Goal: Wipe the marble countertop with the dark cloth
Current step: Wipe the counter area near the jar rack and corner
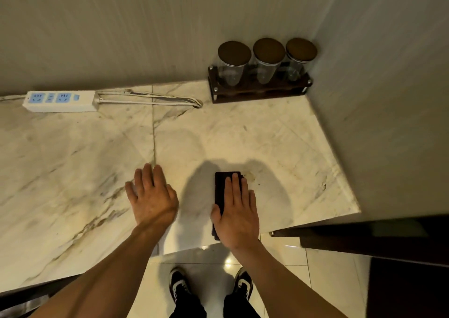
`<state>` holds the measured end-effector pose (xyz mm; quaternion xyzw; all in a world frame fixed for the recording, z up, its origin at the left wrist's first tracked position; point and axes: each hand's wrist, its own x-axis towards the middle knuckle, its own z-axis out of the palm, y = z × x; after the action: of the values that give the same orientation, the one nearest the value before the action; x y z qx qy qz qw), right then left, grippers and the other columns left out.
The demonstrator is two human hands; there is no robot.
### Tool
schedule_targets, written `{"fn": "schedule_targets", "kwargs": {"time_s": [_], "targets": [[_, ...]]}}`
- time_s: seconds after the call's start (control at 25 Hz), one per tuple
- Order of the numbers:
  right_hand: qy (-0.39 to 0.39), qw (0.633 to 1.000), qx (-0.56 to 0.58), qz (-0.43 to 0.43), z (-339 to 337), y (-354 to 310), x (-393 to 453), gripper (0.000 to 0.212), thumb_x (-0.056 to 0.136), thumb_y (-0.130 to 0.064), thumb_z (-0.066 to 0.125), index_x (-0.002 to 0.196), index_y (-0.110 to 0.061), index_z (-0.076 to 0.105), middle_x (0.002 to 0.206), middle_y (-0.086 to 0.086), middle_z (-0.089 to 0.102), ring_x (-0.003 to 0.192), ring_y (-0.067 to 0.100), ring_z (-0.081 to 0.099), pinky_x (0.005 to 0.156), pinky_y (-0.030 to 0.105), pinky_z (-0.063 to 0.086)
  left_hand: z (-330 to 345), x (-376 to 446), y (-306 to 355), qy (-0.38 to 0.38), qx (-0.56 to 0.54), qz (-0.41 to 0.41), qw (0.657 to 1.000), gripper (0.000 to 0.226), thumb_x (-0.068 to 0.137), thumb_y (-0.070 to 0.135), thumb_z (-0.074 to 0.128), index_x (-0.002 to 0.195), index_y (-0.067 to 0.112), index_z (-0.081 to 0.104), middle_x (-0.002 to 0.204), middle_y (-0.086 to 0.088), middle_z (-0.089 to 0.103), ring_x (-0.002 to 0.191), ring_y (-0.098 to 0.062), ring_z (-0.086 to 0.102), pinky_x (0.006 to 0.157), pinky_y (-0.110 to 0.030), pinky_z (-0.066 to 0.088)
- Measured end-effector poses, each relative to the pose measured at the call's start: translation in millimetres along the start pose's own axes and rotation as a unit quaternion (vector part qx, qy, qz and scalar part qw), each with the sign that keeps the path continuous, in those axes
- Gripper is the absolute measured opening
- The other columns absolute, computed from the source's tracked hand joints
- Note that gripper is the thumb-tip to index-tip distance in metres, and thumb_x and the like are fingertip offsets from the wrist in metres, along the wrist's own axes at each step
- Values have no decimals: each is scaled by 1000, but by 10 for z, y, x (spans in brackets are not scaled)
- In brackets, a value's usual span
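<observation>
Right hand, fingers flat and together, presses the folded dark cloth onto the white veined marble table near its front edge; left hand rests spread, empty. A long stroke risks reaching the white power strip.

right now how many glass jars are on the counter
3, side by side in the dark wooden rack in the far right corner of the marble countertop: left jar, middle jar, right jar nearest the side wall. None seem hidden.
</observation>
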<state>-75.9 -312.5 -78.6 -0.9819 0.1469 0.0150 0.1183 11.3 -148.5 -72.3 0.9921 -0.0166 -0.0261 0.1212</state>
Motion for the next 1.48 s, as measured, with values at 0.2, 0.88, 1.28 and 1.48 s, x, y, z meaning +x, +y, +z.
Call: {"fn": "schedule_targets", "kwargs": {"time_s": [0.2,0.88,1.28,1.48], "targets": [[-35,989,-15,-143,-97,353,21,69,91,-44,37,150,-9,24,159,9,18,147,24,10,112,45,13,9,23,364,-21,-44,49,998,51,98,32,32,145,14,29,157,-10,23,145,-29,9,117,-49,0],[-149,903,-118,-386,-371,765,1163,68,95,-46,31,153,-16,10,162,2,3,147,19,-4,118,46,8,263,-11,685,-19,-2,-11,1000,60,97,44,16,149,16,26,158,-5,24,147,-24,8,118,-48,-4],[-135,915,-110,-363,-430,622,1807,69,93,-50,26,152,-21,4,160,-2,-2,147,15,-6,118,43,2,231,14,706,-24,-4,-16,1000,58,97,45,20,148,19,27,157,-4,26,146,-21,10,116,-47,-4],[-119,933,-113,-319,-423,541,2093,68,95,-50,24,150,-23,-6,159,-4,-9,145,12,-13,119,40,-3,252,4,679,-22,-9,-1,1000,56,95,41,30,145,16,35,153,-8,34,145,-25,16,115,-54,6]]}}
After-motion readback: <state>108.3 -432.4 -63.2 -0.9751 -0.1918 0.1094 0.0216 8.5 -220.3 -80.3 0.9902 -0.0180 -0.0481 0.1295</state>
